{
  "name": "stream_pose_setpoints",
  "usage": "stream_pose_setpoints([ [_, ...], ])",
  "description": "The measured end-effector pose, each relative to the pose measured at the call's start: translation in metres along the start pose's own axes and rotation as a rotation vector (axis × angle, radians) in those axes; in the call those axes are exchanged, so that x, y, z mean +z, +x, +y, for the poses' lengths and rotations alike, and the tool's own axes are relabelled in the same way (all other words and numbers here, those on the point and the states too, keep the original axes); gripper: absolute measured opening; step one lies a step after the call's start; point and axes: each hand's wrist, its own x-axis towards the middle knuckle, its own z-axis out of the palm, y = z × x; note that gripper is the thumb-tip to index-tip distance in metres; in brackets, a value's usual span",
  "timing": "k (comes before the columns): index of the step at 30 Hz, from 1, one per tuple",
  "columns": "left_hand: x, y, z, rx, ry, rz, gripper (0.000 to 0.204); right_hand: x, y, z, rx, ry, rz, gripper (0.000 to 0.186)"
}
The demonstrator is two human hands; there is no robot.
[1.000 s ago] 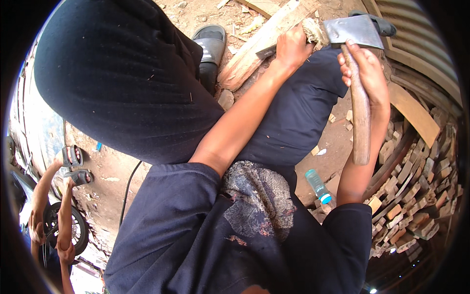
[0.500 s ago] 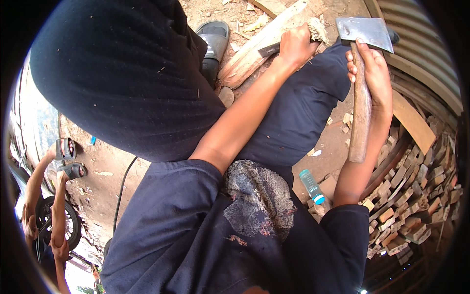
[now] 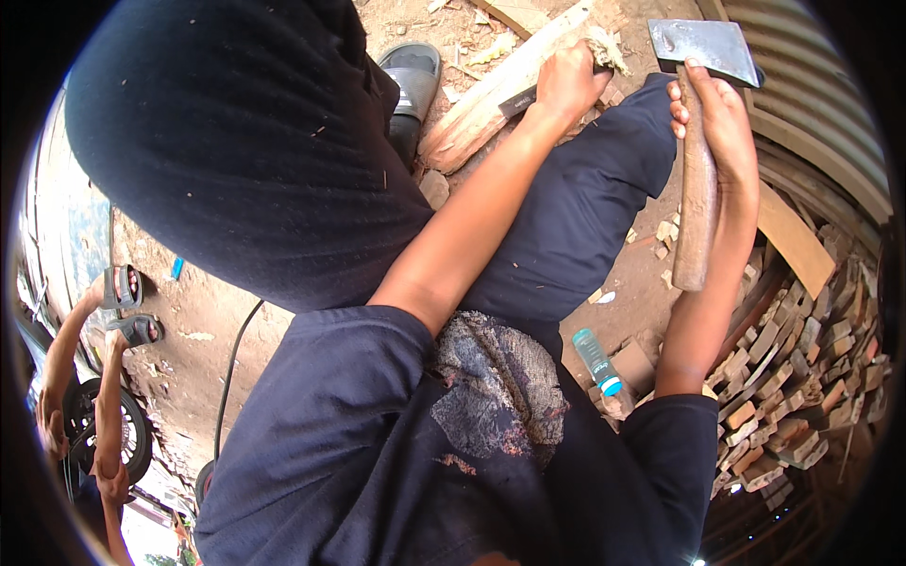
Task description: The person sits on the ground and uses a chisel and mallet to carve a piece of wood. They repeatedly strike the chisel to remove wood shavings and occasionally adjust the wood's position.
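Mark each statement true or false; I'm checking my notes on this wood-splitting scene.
1. The right hand grips a wooden-handled hatchet with a grey steel head. True.
2. The left hand rests on a long pale split log. True.
3. The hatchet's head is buried in the log. False: it is raised, apart from the log.
4. A clear plastic bottle with a blue cap stands upright on the log. False: it lies on the ground by the stacked wood pieces.

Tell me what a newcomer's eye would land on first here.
The hatchet at top right: the right hand grips its wooden handle just under the steel head, blade raised. Beside it, top centre, the left hand steadies a pale split log on the dirt. A heap of cut wood pieces fills the right edge.
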Motion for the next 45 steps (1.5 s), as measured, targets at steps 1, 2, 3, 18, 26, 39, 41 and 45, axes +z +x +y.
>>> stream_pose_setpoints([
  [1,0.002,0.001,0.001,0.000,0.022,-0.011,0.033,0.000,0.003,0.005,-0.009,0.007,-0.016,0.037],
  [2,0.006,0.002,0.002,0.000,0.044,-0.022,0.033,-0.005,0.008,0.008,0.075,-0.104,-0.088,0.037],
  [3,0.011,0.003,0.001,-0.002,0.065,-0.028,0.032,-0.004,0.011,0.004,0.167,-0.154,-0.197,0.037],
  [18,0.013,0.022,-0.016,-0.091,0.034,0.053,0.031,-0.024,0.041,0.015,0.245,0.010,-0.228,0.027],
  [26,0.014,0.015,-0.007,-0.034,0.037,-0.056,0.031,-0.032,0.058,0.017,0.119,-0.105,-0.188,0.022],
  [39,0.019,0.015,-0.021,0.040,-0.027,0.041,0.031,-0.024,0.050,0.007,0.269,-0.134,-0.293,0.020],
  [41,0.022,0.016,-0.025,0.058,-0.023,0.035,0.031,-0.028,0.044,0.000,0.258,-0.052,-0.287,0.022],
  [45,0.018,0.015,-0.027,0.009,0.010,-0.023,0.032,-0.037,0.046,-0.004,0.119,0.178,-0.130,0.014],
])
